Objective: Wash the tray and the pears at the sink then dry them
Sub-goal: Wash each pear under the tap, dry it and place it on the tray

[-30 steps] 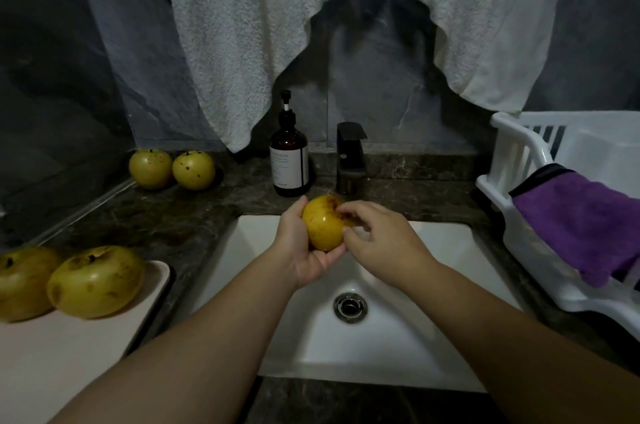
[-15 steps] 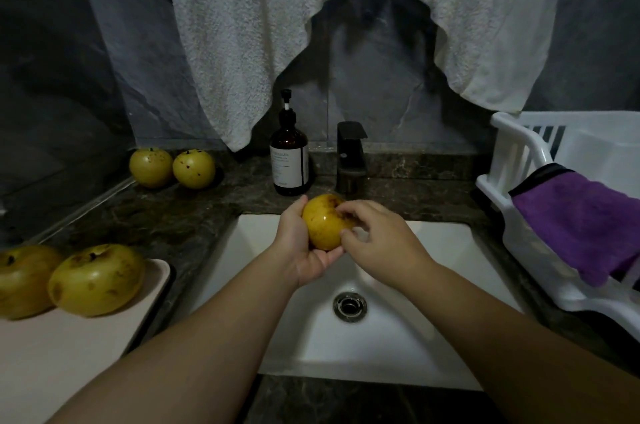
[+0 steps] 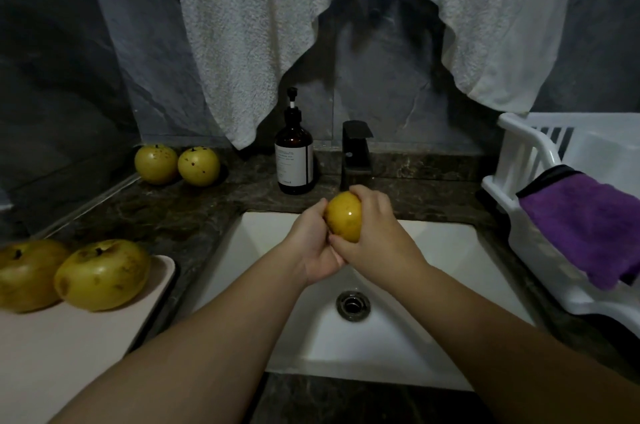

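Over the white rectangular sink (image 3: 433, 250), just in front of the black faucet (image 3: 355, 153), a round yellow pear (image 3: 344, 215) sits between both hands. The left hand (image 3: 313, 243) cups it from the 9 o'clock side and below, fingers curled around it; the right hand (image 3: 375, 233) wraps over it from 3 o'clock, thumb under the fruit — both grip it.

At 8 o'clock on the dark marble counter (image 3: 194, 212) lies a pale pink flat tray (image 3: 86, 337) carrying two larger yellow-green pears (image 3: 104, 274), side by side and touching. At 10 o'clock, against the wall, stand two small speckled yellow pears (image 3: 177, 165). A brown pump bottle (image 3: 294, 156) stands just left of the faucet. At 3 o'clock a white plastic dish rack (image 3: 526, 153) holds a purple cloth (image 3: 588, 226) — a white towel (image 3: 242, 25) hangs above.
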A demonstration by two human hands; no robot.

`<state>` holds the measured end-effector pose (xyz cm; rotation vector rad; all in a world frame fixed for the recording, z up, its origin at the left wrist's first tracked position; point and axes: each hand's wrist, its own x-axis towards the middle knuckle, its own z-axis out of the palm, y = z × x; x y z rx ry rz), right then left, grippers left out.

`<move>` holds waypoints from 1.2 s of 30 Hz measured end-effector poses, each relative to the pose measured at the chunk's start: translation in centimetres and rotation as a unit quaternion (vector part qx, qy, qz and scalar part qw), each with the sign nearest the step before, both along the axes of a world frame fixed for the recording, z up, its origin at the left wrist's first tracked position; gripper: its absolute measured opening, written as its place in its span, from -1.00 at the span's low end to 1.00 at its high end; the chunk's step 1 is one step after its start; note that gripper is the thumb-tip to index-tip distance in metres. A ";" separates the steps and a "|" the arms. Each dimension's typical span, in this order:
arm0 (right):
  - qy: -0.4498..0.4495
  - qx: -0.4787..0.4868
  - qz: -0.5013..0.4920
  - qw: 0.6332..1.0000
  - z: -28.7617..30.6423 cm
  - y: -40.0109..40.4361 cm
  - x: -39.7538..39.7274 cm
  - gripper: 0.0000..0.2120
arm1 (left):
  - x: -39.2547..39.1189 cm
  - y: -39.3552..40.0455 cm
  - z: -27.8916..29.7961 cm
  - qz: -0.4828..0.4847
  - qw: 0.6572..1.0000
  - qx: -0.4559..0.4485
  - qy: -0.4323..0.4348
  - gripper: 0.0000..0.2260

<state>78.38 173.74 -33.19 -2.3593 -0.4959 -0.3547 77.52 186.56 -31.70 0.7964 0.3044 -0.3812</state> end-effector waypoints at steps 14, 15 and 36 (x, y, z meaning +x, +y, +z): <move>0.285 0.398 0.066 0.870 0.8 -1.0 1.2 -0.79 | 0.0 -1.1 -0.4 -0.013 0.994 0.078 -0.072 -0.57; 0.281 0.388 0.071 0.875 0.8 -0.9 1.2 -0.78 | 0.0 -1.1 -0.5 -0.012 0.993 0.084 -0.078 -0.58; 0.326 0.474 0.126 0.808 0.8 -1.2 1.4 -0.71 | 0.0 -0.5 -0.5 -0.008 0.990 0.111 -0.088 -0.65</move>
